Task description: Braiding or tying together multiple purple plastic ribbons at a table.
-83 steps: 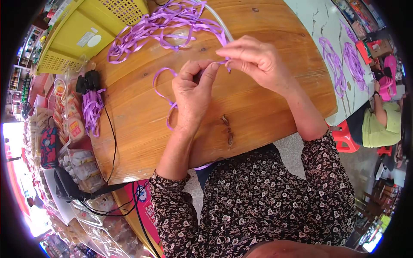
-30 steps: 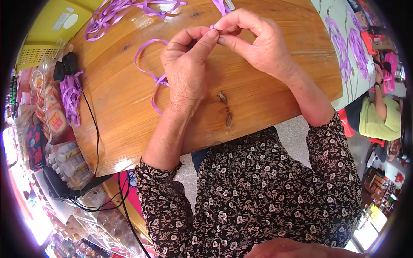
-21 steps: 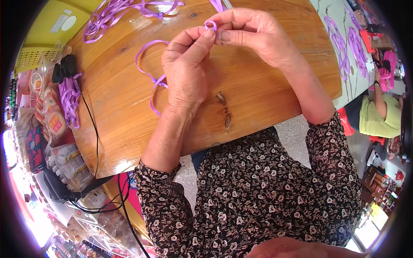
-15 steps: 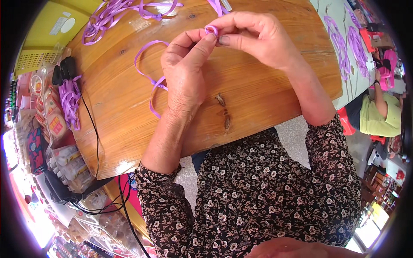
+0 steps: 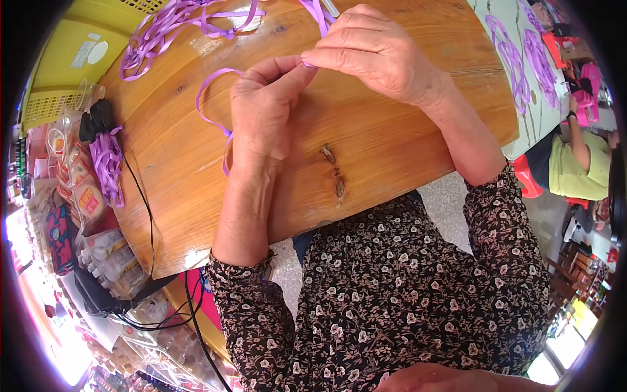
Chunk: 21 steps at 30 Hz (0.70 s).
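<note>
Above the wooden table (image 5: 392,150), my left hand (image 5: 262,108) is closed, thumb and forefinger pinching a purple ribbon (image 5: 208,86). My right hand (image 5: 377,57) meets it at the fingertips, pinching the same ribbon. Only a small purple bit shows between the two hands; the loop seen earlier is mostly hidden behind the fingers. From the left hand the ribbon curves out over the tabletop and back behind the wrist. A heap of purple ribbons (image 5: 151,44) lies at the far left. Beyond my right hand, more purple ribbon (image 5: 319,18) lies at the far edge.
A yellow crate (image 5: 72,49) stands at the far left. Beside the table's left edge hangs a purple ribbon bundle (image 5: 106,166), near a black cable (image 5: 138,189) and bagged goods. Ribbon bundles (image 5: 509,62) lie on a white marbled table at right. Another person (image 5: 578,166) sits beyond.
My right hand has turned over, its fingers now covering the small ribbon loop. Both hands have shifted slightly left in the picture, and the loose ribbon's knot has slipped behind my left wrist.
</note>
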{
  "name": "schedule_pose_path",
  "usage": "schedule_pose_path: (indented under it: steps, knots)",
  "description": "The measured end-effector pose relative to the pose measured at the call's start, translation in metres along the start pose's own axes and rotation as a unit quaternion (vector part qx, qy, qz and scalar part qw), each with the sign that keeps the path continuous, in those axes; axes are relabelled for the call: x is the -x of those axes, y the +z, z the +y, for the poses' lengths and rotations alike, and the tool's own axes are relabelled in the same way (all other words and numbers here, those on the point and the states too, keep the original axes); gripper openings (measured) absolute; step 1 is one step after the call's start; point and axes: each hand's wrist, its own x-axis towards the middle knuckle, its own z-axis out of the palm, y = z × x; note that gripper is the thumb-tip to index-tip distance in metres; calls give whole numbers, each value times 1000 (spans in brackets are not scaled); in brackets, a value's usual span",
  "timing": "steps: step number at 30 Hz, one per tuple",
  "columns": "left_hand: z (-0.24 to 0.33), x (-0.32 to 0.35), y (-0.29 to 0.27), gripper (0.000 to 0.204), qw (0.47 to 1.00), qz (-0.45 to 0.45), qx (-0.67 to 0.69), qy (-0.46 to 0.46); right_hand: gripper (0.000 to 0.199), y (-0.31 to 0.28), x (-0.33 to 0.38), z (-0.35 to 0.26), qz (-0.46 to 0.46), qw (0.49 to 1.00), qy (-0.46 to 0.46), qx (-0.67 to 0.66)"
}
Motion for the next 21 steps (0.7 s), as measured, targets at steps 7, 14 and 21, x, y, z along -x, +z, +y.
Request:
schedule_pose_path:
  steps: [7,14,21]
  knots:
    - [0,-6,-13,14,989,-95,86,-71,19,-23,-15,-14,10,995,39,-95]
    - [1,-4,-2,13,995,-60,78,-19,22,3,-4,11,108,993,-39,27]
    - [1,-1,6,15,996,35,59,59,13,-20,-19,-25,15,950,267,-163]
